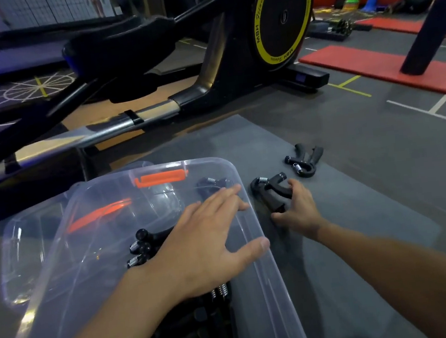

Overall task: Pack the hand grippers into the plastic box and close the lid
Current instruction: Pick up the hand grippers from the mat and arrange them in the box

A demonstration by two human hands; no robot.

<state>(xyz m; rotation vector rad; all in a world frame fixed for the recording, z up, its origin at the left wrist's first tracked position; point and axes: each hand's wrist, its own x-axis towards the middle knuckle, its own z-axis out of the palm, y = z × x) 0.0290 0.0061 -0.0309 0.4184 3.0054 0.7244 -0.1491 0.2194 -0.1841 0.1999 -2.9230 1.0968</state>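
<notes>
exercise machine [232, 65] far, not involved. grey mat [361, 222] carries everything. clear box [274, 288] near left, open. what looks like its lid [22, 247] lies just left of it, partly under.

left hand [210, 234] flat over the box's right rim, fingers straight and apart, holding nothing. cannot tell if it bears on the rim. right hand [299, 210] on the mat just right of the box, fingers curled round the near gripper [271, 191]. far gripper [304, 162] loose on the mat beyond. packed grippers [142, 250] lie in a row inside the box.

step in hand, as judged: lift the near gripper over the rim. steady the box with the left hand but leave the drop spot free. lay the gripper parallel to the row so the lid seats flat.
</notes>
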